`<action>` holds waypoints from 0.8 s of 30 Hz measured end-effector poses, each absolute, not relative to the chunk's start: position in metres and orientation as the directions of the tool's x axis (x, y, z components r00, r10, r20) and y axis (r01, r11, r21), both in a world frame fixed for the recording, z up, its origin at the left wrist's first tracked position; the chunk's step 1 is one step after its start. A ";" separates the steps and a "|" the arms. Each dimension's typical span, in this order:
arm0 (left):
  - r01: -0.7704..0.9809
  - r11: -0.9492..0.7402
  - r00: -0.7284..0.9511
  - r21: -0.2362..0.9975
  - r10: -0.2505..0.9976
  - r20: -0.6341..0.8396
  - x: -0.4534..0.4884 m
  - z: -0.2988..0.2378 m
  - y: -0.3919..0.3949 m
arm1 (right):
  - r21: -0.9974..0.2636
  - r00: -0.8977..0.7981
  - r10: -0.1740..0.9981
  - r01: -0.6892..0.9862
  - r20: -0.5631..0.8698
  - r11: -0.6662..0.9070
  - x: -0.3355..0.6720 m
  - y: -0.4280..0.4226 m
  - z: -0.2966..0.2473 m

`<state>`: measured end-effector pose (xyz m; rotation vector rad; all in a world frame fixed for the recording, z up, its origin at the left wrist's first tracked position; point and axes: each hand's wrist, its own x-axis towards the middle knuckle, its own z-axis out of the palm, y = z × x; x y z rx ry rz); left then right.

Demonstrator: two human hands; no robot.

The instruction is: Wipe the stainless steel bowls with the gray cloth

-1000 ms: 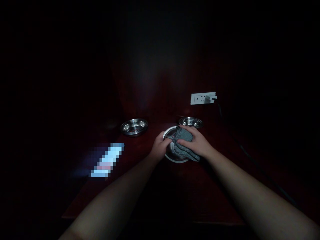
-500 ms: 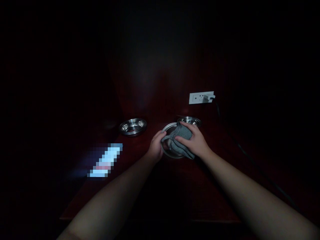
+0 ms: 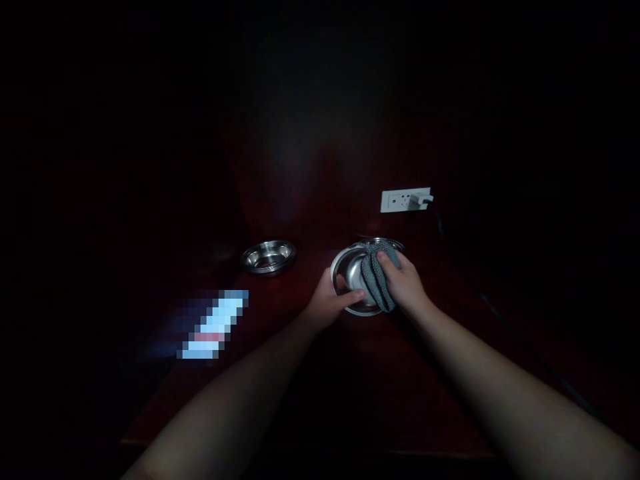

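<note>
A shiny steel bowl (image 3: 353, 272) is held up over the dark red table, its inside turned toward me. My left hand (image 3: 330, 301) grips its left rim, with the thumb lying over the inner side. In my right hand (image 3: 404, 280) is a bunched grey cloth (image 3: 376, 277), pressed against the bowl's right side; the fingers behind the cloth are hidden. Behind the cloth, another steel bowl (image 3: 395, 243) shows only its far rim.
Stacked steel bowls (image 3: 269, 259) stand at the left on the table (image 3: 300, 387). A blurred-out bright screen (image 3: 214, 327) lies nearer. A wall socket (image 3: 406, 199) holds a white plug, and a dark cable (image 3: 520, 343) runs down the right. Surroundings are very dark.
My left thumb has moved from the rim onto the bowl's inner side. The cloth and right hand have shifted right, uncovering more of the bowl's inside. The view has shifted slightly.
</note>
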<state>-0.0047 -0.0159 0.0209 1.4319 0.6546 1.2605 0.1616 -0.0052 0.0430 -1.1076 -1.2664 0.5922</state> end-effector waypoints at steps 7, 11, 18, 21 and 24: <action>-0.235 -0.275 0.300 0.932 0.892 0.338 -0.004 0.020 -0.017 | -0.846 0.146 0.862 0.328 0.485 0.420 0.165 -0.009 0.046; -0.272 -0.272 0.314 0.923 0.882 0.352 -0.004 0.024 -0.019 | -0.782 0.112 0.833 0.430 0.542 0.451 0.166 -0.012 0.047; -0.280 -0.331 0.228 0.901 0.889 0.397 -0.003 0.033 -0.024 | -0.743 0.148 0.814 0.523 0.561 0.417 0.158 -0.019 0.050; -0.213 -0.366 0.160 0.906 0.901 0.402 -0.003 0.032 -0.024 | -0.739 0.160 0.816 0.545 0.556 0.397 0.154 -0.022 0.050; -0.215 -0.353 0.153 0.911 0.909 0.389 -0.002 0.030 -0.022 | -0.743 0.151 0.827 0.545 0.542 0.387 0.154 -0.022 0.049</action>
